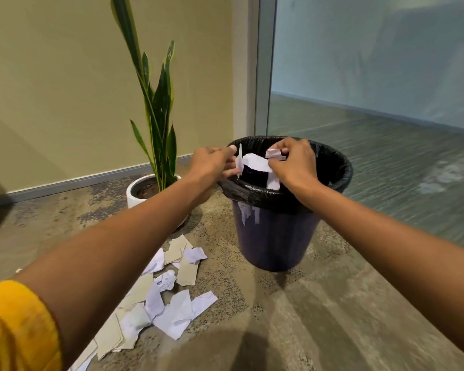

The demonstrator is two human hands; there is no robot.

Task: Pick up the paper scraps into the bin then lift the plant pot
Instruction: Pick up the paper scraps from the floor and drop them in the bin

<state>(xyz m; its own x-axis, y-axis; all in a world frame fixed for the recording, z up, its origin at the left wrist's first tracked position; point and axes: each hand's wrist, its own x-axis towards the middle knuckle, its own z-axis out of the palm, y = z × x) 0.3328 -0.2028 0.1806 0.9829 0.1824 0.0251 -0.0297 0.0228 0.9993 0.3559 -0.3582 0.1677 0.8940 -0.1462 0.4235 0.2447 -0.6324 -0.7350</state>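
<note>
A dark blue bin point(275, 236) with a black liner stands on the floor at centre. Both hands are over its mouth. My left hand point(212, 163) pinches a thin white paper scrap point(239, 161) at the bin's left rim. My right hand point(295, 163) holds white and pinkish paper scraps point(273, 154) above the opening. More white paper point(255, 160) lies inside the bin. A pile of white and beige paper scraps point(161, 293) lies on the floor left of the bin. A white plant pot point(134, 195) with a tall green plant point(158, 103) stands behind my left forearm.
A beige wall with a grey skirting strip point(78, 180) runs behind the pot. A frosted glass partition point(373, 76) with a metal frame stands behind the bin to the right. The floor is mottled brown carpet point(292, 317). My left arm wears a yellow sleeve point(14, 330).
</note>
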